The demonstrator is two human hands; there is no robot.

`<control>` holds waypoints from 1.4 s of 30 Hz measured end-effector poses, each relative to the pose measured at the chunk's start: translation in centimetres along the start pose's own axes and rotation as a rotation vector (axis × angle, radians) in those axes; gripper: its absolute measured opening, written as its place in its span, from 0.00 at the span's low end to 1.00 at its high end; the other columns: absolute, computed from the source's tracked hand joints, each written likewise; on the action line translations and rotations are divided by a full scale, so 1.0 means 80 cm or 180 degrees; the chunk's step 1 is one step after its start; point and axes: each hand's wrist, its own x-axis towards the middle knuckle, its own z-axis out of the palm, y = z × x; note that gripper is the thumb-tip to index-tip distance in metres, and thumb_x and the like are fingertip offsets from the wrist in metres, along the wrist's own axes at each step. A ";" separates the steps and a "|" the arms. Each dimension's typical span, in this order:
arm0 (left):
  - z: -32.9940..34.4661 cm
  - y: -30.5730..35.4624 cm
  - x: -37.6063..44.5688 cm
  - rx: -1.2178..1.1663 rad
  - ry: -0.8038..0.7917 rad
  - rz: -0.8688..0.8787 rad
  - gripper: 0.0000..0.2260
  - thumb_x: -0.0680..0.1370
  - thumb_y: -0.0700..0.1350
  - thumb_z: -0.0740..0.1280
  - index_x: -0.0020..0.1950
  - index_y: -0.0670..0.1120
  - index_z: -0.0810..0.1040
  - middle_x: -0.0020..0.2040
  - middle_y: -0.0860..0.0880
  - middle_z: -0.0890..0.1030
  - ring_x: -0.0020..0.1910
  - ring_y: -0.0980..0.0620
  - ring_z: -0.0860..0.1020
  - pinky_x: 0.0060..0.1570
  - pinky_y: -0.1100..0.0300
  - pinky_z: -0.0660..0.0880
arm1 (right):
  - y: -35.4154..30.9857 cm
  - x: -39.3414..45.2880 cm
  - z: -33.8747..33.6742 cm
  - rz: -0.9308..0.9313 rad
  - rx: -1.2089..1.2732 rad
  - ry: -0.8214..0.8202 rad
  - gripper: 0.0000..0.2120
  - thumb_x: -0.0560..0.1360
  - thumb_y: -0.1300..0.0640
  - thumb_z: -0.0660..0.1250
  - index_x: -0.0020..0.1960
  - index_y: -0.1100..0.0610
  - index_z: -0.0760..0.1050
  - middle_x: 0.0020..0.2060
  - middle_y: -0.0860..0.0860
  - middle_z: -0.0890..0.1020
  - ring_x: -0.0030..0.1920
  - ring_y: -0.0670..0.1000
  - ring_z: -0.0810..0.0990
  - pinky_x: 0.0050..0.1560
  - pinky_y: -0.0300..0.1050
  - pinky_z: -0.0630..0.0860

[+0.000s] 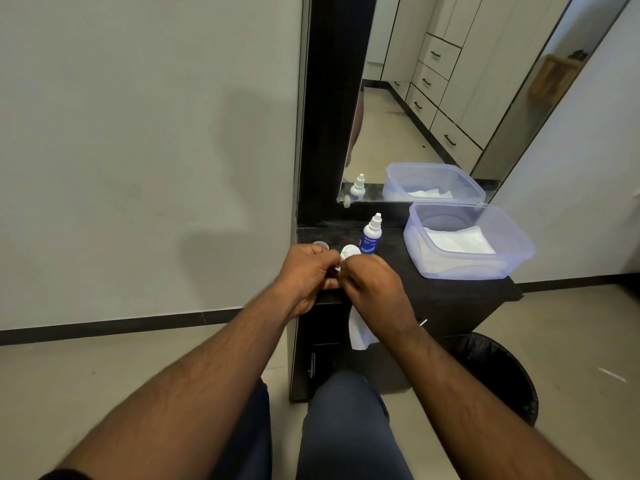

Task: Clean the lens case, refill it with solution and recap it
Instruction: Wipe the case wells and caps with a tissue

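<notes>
two bare forearms reach forward from the bottom of the view, over knees in dark blue trousers (pixel 346 427), and meet above the near left corner of a black cabinet top (pixel 450 289). behind the cabinet a tall mirror (pixel 433 98) leans against the pale wall and reflects drawers and the things on the top. on the floor by the cabinet's right side stands a black bin (pixel 498 372). at the right edge of the top sits a clear plastic tub (pixel 519 251) holding folded white tissues (pixel 457 242). near the back edge, left of the tub and well apart from it, a white-capped solution bottle (pixel 371 235) with a blue label stands upright. the left hand (pixel 308 275) has its fingers curled around a small white and green lens case (pixel 348 252), held just above the top at its near left corner, in front of the bottle. the right hand (pixel 374 289) touches the left, its fingers curled and pinching a white cloth (pixel 360 332) against the case; the loose end of the cloth hangs down below the wrist in front of the cabinet. a small round grey cap (pixel 320 244) lies at the left edge of the top, just behind the left hand's knuckles.
</notes>
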 end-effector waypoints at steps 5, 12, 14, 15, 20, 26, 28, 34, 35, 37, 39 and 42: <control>-0.002 -0.001 0.002 0.0049 0.0021 0.0032 0.05 0.74 0.33 0.66 0.46 0.31 0.79 0.36 0.40 0.81 0.32 0.50 0.81 0.34 0.58 0.80 | -0.006 -0.001 0.014 0.0794 0.0383 0.0238 0.12 0.70 0.67 0.70 0.34 0.59 0.69 0.32 0.52 0.74 0.34 0.50 0.71 0.36 0.40 0.70; 0.002 0.001 -0.001 -0.0054 0.0057 -0.0024 0.03 0.72 0.30 0.66 0.42 0.33 0.79 0.33 0.43 0.80 0.30 0.51 0.80 0.29 0.61 0.78 | 0.003 -0.004 -0.009 -0.0275 -0.0024 -0.0198 0.09 0.68 0.70 0.71 0.36 0.61 0.72 0.33 0.56 0.78 0.37 0.46 0.67 0.43 0.33 0.63; 0.002 0.004 -0.003 -0.0135 0.0068 -0.0060 0.05 0.72 0.30 0.67 0.46 0.31 0.79 0.35 0.40 0.79 0.32 0.49 0.80 0.30 0.59 0.79 | 0.011 -0.004 -0.020 -0.0443 -0.0088 -0.0489 0.08 0.68 0.69 0.72 0.38 0.60 0.74 0.35 0.56 0.79 0.39 0.47 0.71 0.44 0.34 0.67; 0.002 0.006 -0.003 -0.0181 0.0058 -0.0087 0.06 0.72 0.30 0.66 0.47 0.30 0.79 0.36 0.39 0.80 0.33 0.47 0.80 0.30 0.58 0.80 | 0.017 -0.005 -0.025 -0.0490 -0.0162 -0.0628 0.08 0.67 0.69 0.72 0.38 0.60 0.74 0.36 0.56 0.80 0.39 0.48 0.73 0.43 0.37 0.70; 0.005 0.010 -0.005 -0.0189 0.0008 -0.0149 0.06 0.74 0.30 0.67 0.50 0.29 0.78 0.36 0.46 0.81 0.36 0.45 0.84 0.34 0.55 0.83 | 0.047 -0.005 -0.057 -0.0024 -0.0220 -0.0553 0.09 0.69 0.68 0.71 0.36 0.59 0.73 0.35 0.55 0.79 0.37 0.48 0.71 0.38 0.44 0.74; -0.002 0.009 -0.002 0.0137 -0.0071 0.0019 0.04 0.74 0.34 0.70 0.46 0.34 0.82 0.45 0.42 0.82 0.42 0.44 0.85 0.41 0.54 0.83 | 0.047 -0.013 -0.060 0.0439 0.0140 -0.0080 0.12 0.70 0.66 0.71 0.37 0.53 0.71 0.36 0.49 0.77 0.37 0.44 0.73 0.42 0.32 0.70; -0.008 0.011 -0.003 0.0596 -0.0127 0.0460 0.02 0.73 0.35 0.71 0.42 0.38 0.84 0.46 0.42 0.83 0.42 0.45 0.84 0.44 0.51 0.82 | 0.051 -0.020 -0.057 0.0515 0.0199 -0.0020 0.15 0.70 0.65 0.71 0.37 0.51 0.68 0.35 0.47 0.75 0.36 0.42 0.73 0.41 0.32 0.70; -0.035 0.019 0.005 0.4022 -0.0906 0.3577 0.09 0.77 0.45 0.65 0.50 0.44 0.84 0.46 0.49 0.84 0.42 0.54 0.81 0.39 0.60 0.79 | 0.057 -0.024 -0.048 0.0637 0.0367 0.0102 0.13 0.70 0.65 0.71 0.36 0.53 0.69 0.34 0.49 0.77 0.36 0.45 0.75 0.40 0.32 0.72; -0.041 0.018 0.013 0.4466 -0.1173 0.4127 0.11 0.76 0.45 0.63 0.50 0.43 0.84 0.46 0.45 0.84 0.41 0.50 0.82 0.36 0.58 0.80 | 0.057 -0.023 -0.047 0.0649 0.0374 0.0106 0.13 0.70 0.65 0.71 0.36 0.54 0.70 0.35 0.49 0.77 0.36 0.44 0.74 0.39 0.31 0.71; -0.050 0.022 0.026 0.4970 -0.1598 0.4792 0.09 0.74 0.42 0.68 0.51 0.40 0.82 0.47 0.41 0.84 0.41 0.45 0.83 0.33 0.56 0.81 | 0.057 -0.021 -0.045 0.0632 0.0379 0.0099 0.11 0.70 0.65 0.72 0.36 0.56 0.71 0.35 0.51 0.78 0.36 0.45 0.74 0.39 0.30 0.71; -0.057 0.024 0.037 0.5158 -0.1860 0.5086 0.15 0.67 0.37 0.77 0.52 0.38 0.82 0.48 0.38 0.84 0.43 0.44 0.84 0.35 0.56 0.82 | 0.058 -0.021 -0.042 0.0565 0.0390 0.0086 0.10 0.70 0.65 0.72 0.36 0.57 0.72 0.35 0.51 0.78 0.36 0.46 0.75 0.39 0.29 0.71; -0.067 0.021 0.047 0.5293 -0.2092 0.5103 0.18 0.65 0.36 0.78 0.54 0.38 0.82 0.51 0.38 0.83 0.47 0.43 0.84 0.39 0.55 0.82 | 0.059 -0.021 -0.037 0.0562 0.0420 0.0047 0.10 0.70 0.66 0.72 0.36 0.58 0.72 0.35 0.49 0.76 0.36 0.44 0.74 0.39 0.32 0.72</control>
